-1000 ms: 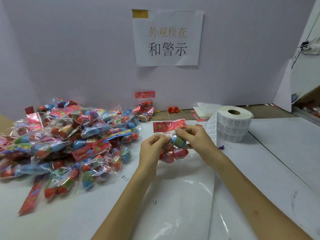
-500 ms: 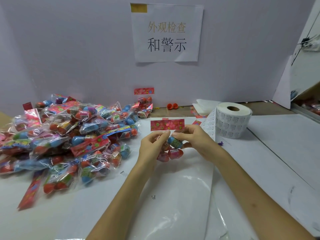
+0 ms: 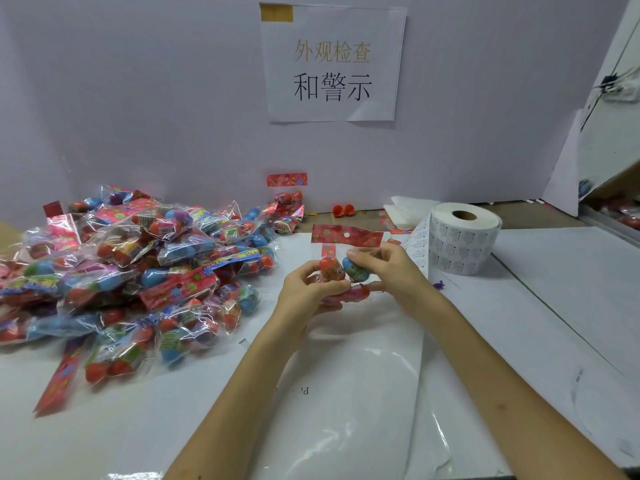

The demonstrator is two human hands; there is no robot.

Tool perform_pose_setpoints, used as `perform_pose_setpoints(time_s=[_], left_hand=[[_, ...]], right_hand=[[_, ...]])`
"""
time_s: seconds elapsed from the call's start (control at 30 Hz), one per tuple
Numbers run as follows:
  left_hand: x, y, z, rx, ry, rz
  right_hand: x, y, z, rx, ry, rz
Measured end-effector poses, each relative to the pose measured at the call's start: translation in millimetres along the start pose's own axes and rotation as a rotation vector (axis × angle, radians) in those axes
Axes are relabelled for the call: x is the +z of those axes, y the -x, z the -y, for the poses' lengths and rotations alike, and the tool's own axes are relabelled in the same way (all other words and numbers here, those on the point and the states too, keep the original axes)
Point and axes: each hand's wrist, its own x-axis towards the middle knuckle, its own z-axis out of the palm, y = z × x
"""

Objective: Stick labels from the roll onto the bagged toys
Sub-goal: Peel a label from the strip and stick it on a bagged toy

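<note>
One bagged toy (image 3: 346, 271), a clear bag of red and blue eggs under a red flowered header card, is held upright over the middle of the table. My left hand (image 3: 306, 292) grips its lower left side, fingers curled round the eggs. My right hand (image 3: 388, 271) pinches the bag from the right, thumb and fingers on the blue egg. The white label roll (image 3: 462, 242) stands just right of my hands, its printed strip hanging loose toward them. No loose label shows on my fingers.
A big heap of bagged toys (image 3: 138, 271) covers the table's left side. One more bag leans on the back wall (image 3: 287, 199), with loose red egg halves (image 3: 343, 209) and a folded white sheet (image 3: 405, 211) near it. Glossy white sheets (image 3: 346, 410) lie under my arms.
The bag has turned slightly in my hands and its header card now tilts a little to the right. My left fingers have slid lower on the eggs.
</note>
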Motion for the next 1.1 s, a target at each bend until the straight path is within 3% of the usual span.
perform_pose_setpoints(time_s=[0.2,0.5,0.67,0.8,0.9,1.0,1.1], left_hand=[[3,2,2,0.020,-0.064,-0.030],[4,5,1,0.027,-0.138,-0.039],[3,2,1,0.027,-0.095,-0.072],[-9,-5,-2,0.048,-0.002,-0.281],[-16,-10,1,0.056,-0.073,-0.386],[-16,-11,5,0.071,-0.274,-0.398],[-12,-10,8,0.141,-0.511,-0.417]], right_hand=[[-6,-1,-1,0.016,0.044,0.041],[-12,0,-3,-0.118,0.231,0.061],[-11,-4,-3,-0.239,0.372,-0.123],[-37,-6,4,-0.389,0.343,-0.563],[-60,-9,-3,-0.208,0.420,-0.753],[-66,-12,-11,0.026,0.448,-0.676],[-62,-12,-14,0.104,0.365,-0.570]])
